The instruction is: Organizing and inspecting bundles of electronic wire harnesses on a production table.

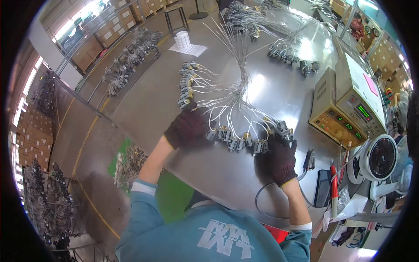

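A wire bundle [242,83] lies on the metal table, its pale wires fanning toward me and ending in small grey connectors. One row of connectors [185,85] runs up the left side; another row of connectors [235,143] curves across the near side. My left hand [188,127], in a dark knit glove, rests between the two rows with its fingers apart, touching the lowest left connectors. Over the right end of the near row lies my right hand [280,158], gloved alike. Its fingertips are against the connectors there; how far they close is not clear.
Right of the bundle stands a tester [349,113] with green digits. Near it are a small fan [380,157], a dark phone [323,187] and a red-handled probe [334,185]. Further harnesses [288,52] lie at the back, beside a white roll [182,40] on a sheet.
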`<state>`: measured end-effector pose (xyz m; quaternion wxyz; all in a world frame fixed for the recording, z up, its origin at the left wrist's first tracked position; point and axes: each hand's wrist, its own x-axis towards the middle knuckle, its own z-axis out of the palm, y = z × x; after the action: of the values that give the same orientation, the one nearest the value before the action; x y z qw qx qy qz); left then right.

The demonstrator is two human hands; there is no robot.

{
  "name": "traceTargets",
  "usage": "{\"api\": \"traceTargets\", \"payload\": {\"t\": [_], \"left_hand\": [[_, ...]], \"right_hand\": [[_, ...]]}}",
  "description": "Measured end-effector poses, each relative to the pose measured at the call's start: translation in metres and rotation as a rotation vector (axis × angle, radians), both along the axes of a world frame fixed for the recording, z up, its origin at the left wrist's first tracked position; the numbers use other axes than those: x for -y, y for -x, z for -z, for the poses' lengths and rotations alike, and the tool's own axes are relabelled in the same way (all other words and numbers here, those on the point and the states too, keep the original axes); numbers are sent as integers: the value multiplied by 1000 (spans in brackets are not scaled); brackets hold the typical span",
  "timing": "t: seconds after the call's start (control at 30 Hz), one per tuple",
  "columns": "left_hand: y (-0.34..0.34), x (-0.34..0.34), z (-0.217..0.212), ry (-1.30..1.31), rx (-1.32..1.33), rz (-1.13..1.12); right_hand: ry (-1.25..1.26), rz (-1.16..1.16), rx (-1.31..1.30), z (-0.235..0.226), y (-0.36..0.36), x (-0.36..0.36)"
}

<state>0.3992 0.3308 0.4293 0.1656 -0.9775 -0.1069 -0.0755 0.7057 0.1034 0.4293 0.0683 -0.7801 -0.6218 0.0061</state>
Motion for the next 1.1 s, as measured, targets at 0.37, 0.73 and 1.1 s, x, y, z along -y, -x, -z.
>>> {"api": "traceTargets", "payload": {"t": [0.37, 0.73, 1.1], "left_hand": [[-74, 94, -36, 907, 342, -187], [-169, 94, 14, 367, 114, -126], [-195, 77, 44, 434, 754, 161]], "right_hand": [[-547, -2, -133, -54, -11, 19], [-452, 24, -350, -26, -6, -21], [-335, 150, -483, -42, -28, -25]]}}
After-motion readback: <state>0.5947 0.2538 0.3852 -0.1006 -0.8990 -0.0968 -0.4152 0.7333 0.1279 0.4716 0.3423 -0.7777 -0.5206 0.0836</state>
